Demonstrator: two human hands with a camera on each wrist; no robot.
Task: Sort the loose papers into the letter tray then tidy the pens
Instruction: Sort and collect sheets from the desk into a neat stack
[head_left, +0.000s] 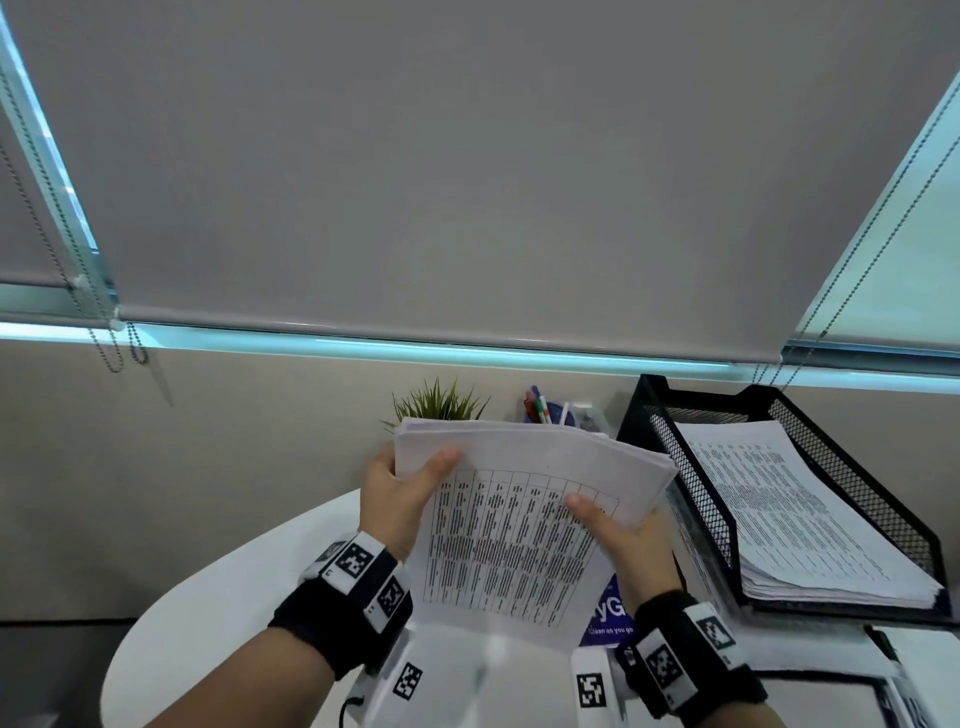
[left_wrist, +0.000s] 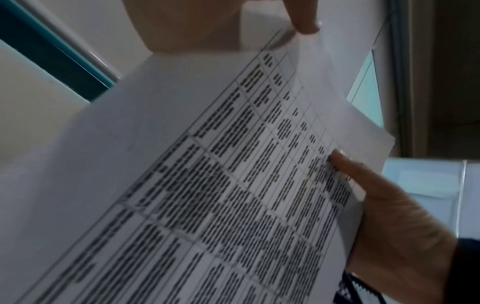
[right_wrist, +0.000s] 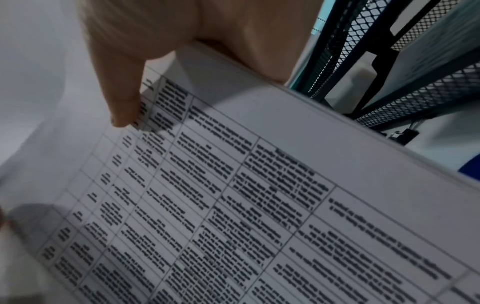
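Observation:
A thick stack of printed papers (head_left: 514, 525) with table grids is held up above the white table, tilted toward me. My left hand (head_left: 400, 493) grips its upper left edge, thumb on the front. My right hand (head_left: 618, 535) grips its right edge, thumb pressed on the print. The wrist views show the papers (left_wrist: 207, 185) (right_wrist: 233, 205) close up, with the left thumb (left_wrist: 303, 18) and right thumb (right_wrist: 122, 102) on top. A black mesh letter tray (head_left: 670, 467) at the right holds a stack of printed sheets. Pens (head_left: 540, 408) stand in a holder behind the papers.
A small green plant (head_left: 441, 402) stands at the back by the wall. A blue packet (head_left: 610, 613) lies on the round white table (head_left: 218, 587) under the papers. A white-framed device (head_left: 883, 680) sits at the lower right. Lowered grey blinds (head_left: 467, 182) fill the background.

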